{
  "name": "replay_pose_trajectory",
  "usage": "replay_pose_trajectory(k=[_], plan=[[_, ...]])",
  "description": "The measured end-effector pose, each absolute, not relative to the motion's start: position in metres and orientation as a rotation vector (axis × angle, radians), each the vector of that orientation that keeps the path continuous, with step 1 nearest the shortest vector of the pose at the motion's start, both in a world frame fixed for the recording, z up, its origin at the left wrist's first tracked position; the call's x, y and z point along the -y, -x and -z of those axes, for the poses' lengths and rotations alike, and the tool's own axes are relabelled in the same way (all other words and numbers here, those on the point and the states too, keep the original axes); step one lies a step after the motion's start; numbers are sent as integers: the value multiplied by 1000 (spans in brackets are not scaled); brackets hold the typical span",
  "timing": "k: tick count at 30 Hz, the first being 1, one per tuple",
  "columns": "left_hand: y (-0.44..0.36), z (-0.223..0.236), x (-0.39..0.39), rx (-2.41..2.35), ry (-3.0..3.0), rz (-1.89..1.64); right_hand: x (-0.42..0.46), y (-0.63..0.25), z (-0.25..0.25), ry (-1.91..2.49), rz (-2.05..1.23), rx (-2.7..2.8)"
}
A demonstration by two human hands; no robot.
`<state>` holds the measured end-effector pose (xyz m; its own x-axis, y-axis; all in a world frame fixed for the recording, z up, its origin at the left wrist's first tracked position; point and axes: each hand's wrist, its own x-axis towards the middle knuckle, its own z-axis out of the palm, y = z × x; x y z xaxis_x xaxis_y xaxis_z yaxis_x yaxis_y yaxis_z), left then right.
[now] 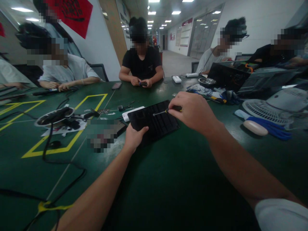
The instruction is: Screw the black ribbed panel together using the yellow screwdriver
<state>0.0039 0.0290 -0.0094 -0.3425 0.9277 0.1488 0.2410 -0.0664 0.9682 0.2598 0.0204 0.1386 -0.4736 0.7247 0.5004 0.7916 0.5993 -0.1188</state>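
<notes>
A flat black rectangular panel (pixel 154 123), perhaps the casing of a device, is tilted above the green table (pixel 183 179). My left hand (pixel 135 136) grips its near left corner, thumb on top and fingers underneath. In my right hand (pixel 192 110) is a screwdriver (pixel 166 111) with a black and yellow handle. Its metal shaft points left across the panel, and the tip is over or on the panel's surface; I cannot tell whether it touches a screw. Behind the panel lies a white power strip (pixel 132 114), partly hidden.
Left of the panel stands a dish of black parts (pixel 56 117) with cables trailing toward me. A white fan (pixel 269 106), blue gloves (pixel 271 126) and a pale computer mouse (pixel 255 127) lie right. A metal bowl (pixel 207 81) stands farther back. Several people sit around the table.
</notes>
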Motion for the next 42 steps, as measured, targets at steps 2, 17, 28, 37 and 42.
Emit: replay_pose_trajectory(k=[2,17,28,37,42], plan=[[-4,10,-29,-1591,-1259,-1451,-20,-260,-138,1195,178,2316],[-2,14,-32,-1583,-1230,-1447,-20,-261,-138,1176,195,2279],[-3,11,-30,-1600,-1238,-1446,-21,-261,-137,1145,185,2295],[0,17,-34,-1578,-1247,-1455,-22,-261,-137,1111,178,2303],[0,15,-33,-1603,-1255,-1446,-22,-261,-137,1088,175,2305]])
